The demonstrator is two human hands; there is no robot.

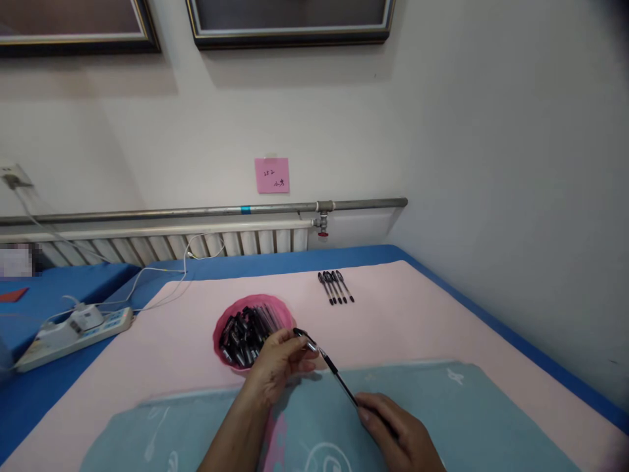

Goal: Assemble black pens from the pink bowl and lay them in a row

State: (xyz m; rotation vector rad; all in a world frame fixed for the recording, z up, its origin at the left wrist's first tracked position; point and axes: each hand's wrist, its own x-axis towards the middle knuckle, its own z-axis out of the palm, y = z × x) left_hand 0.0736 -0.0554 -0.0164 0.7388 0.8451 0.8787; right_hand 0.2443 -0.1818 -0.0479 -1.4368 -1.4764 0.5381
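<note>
A black pen point(334, 373) stretches between my two hands above the blue-green cloth point(472, 419). My left hand point(278, 367) pinches its capped upper end, fingers closed. My right hand point(398, 432) grips the lower end of the barrel, fingers wrapped round it. Just behind my left hand sits a pink bowl point(223, 324) filled with several black pens. Farther back on the pink cloth point(417, 314) lies a neat row of several black pens point(335, 287).
A white power strip point(73, 331) with a plugged-in adapter and cables lies at the left on the blue table cover. A radiator point(162, 246) and a pipe run along the wall behind. A wall closes off the right side. A pink note point(272, 175) is stuck on the wall.
</note>
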